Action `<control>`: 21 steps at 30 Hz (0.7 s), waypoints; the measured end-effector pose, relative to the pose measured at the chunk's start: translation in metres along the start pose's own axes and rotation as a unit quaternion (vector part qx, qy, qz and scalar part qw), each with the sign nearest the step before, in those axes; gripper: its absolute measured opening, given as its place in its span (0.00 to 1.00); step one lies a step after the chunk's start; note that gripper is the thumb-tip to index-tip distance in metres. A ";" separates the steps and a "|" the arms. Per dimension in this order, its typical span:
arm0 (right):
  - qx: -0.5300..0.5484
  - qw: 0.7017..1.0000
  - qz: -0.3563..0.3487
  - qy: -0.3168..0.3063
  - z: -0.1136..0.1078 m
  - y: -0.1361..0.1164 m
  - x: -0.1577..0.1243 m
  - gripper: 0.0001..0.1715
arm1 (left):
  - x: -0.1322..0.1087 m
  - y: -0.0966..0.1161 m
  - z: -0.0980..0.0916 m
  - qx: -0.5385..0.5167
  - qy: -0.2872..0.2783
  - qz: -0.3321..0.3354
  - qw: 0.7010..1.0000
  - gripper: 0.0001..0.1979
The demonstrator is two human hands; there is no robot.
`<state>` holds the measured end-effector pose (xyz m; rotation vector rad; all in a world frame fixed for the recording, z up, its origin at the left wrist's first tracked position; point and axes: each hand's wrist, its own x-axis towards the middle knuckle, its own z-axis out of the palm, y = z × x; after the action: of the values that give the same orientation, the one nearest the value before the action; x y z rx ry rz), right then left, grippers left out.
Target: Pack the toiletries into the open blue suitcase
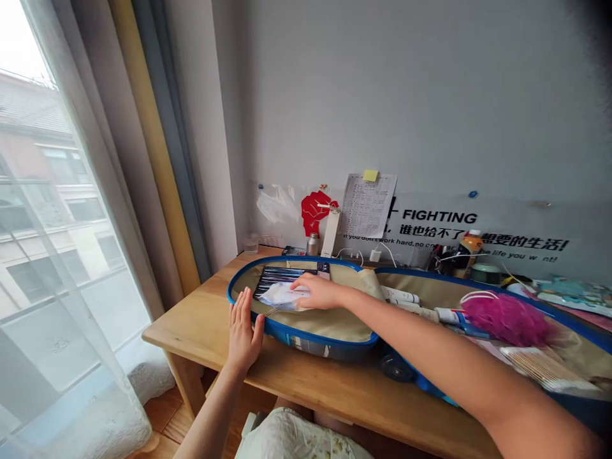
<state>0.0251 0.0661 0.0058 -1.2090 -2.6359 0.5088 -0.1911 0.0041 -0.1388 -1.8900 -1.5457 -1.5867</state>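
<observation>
An open case with blue edging [335, 338] and a beige lining lies on the wooden table. Inside its left half is a dark pack with slim sticks [277, 275], partly covered by a white and pale blue packet [282, 295]. My right hand [318, 292] reaches across from the right, its fingers closed on the packet's right side. My left hand [245, 335] rests against the case's front left rim, fingers stretched out. The right half of the case holds a magenta mesh puff [507, 317], white tubes [400, 295] and a bundle of cotton swabs [545, 366].
Behind the case stand a metal bottle [312, 245], a white upright stand [329, 233], an orange-labelled bottle [468, 252] and a green-lidded jar [486, 273]. White cables lie along the wall. The table's left corner [157, 331] is near the curtains.
</observation>
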 end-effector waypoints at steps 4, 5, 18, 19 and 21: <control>0.080 0.995 -0.016 -0.057 0.024 -0.006 0.024 0.33 | -0.001 0.000 -0.001 -0.002 -0.002 0.017 1.000 0.31; 0.088 0.994 -0.018 -0.070 0.029 -0.006 0.028 0.33 | -0.001 0.000 -0.001 0.000 -0.004 0.019 1.000 0.30; 0.065 0.974 -0.039 -0.215 0.049 -0.005 0.048 0.36 | 0.001 0.002 -0.003 0.020 -0.012 0.023 0.999 0.25; 0.057 0.973 -0.036 -0.219 0.051 -0.004 0.049 0.37 | 0.001 0.003 -0.003 0.020 -0.013 0.021 1.000 0.25; 0.040 0.974 -0.028 -0.222 0.053 -0.004 0.049 0.39 | 0.001 0.003 -0.003 0.020 -0.017 0.015 1.000 0.25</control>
<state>-0.0263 0.0895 -0.0398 -1.0975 -2.9617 0.9639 -0.1911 0.0012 -0.1359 -1.9201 -1.5426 -1.5084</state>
